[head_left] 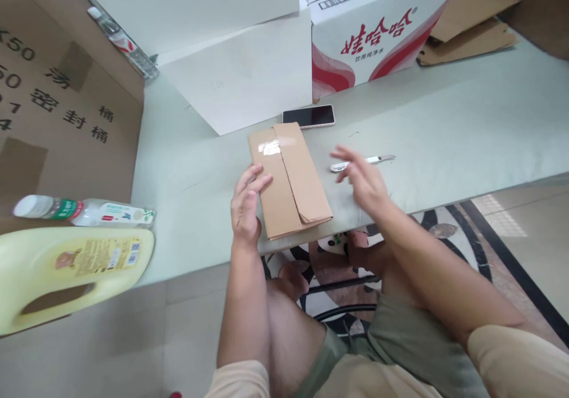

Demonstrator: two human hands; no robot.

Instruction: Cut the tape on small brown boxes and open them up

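A small brown cardboard box lies flat on the pale green table, taped along its top seam. My left hand rests against the box's left edge, fingers stretched flat on it. My right hand hovers open to the right of the box, fingers spread and slightly blurred, holding nothing. Just beyond its fingertips lies a white utility knife with its blade out.
A black phone lies behind the box. White cartons and a red-printed carton stand at the back. A large brown carton, a plastic water bottle and a yellow jug sit at left. Flattened cardboard lies far right.
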